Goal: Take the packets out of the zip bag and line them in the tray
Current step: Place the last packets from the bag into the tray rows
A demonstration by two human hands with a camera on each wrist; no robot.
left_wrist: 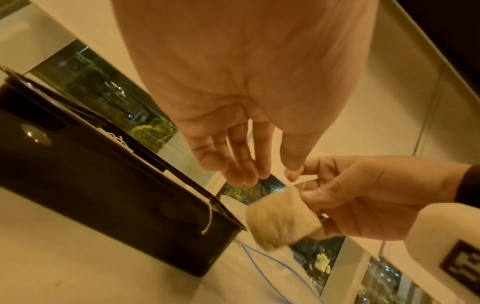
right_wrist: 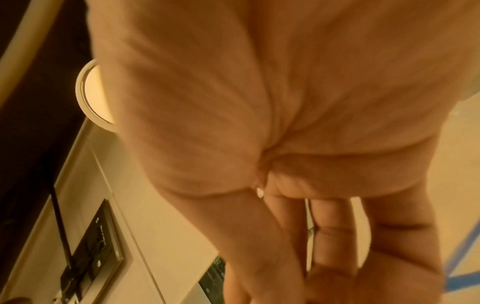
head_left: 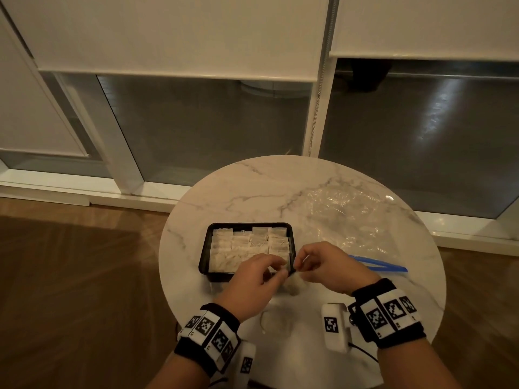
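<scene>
Packets (head_left: 250, 246) fill the black tray (head_left: 204, 259); both hands' fingers (left_wrist: 309, 195) pinch one more packet (left_wrist: 281, 220) beside its corner.

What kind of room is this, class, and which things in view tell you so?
Probably a home living room: a small round marble table on a wooden floor, beside tall sliding glass doors with roller blinds.
</scene>
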